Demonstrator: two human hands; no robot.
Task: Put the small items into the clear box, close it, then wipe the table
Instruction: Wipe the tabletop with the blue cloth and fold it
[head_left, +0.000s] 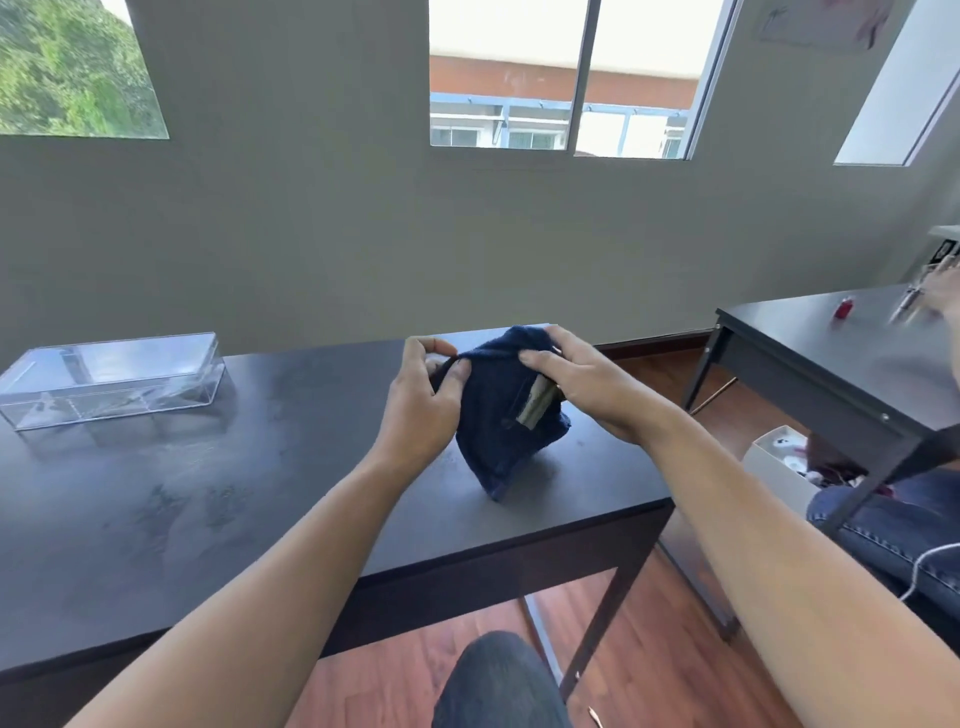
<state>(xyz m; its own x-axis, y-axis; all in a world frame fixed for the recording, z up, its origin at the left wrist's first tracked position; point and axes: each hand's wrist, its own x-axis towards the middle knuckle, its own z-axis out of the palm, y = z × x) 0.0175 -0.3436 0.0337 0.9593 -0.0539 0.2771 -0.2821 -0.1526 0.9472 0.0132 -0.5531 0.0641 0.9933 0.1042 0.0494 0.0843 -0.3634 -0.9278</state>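
A dark blue cloth with a beige label hangs between both hands above the right part of the black table, its lower corner touching the top. My left hand pinches the cloth's upper left edge. My right hand grips its upper right edge. The clear box stands at the table's far left with its lid on; a few small things show faintly inside it.
A second black table stands to the right, with a small red object on it and another person's hand at its far end. A white bin sits on the wooden floor beneath it. My knee is below the table's front edge.
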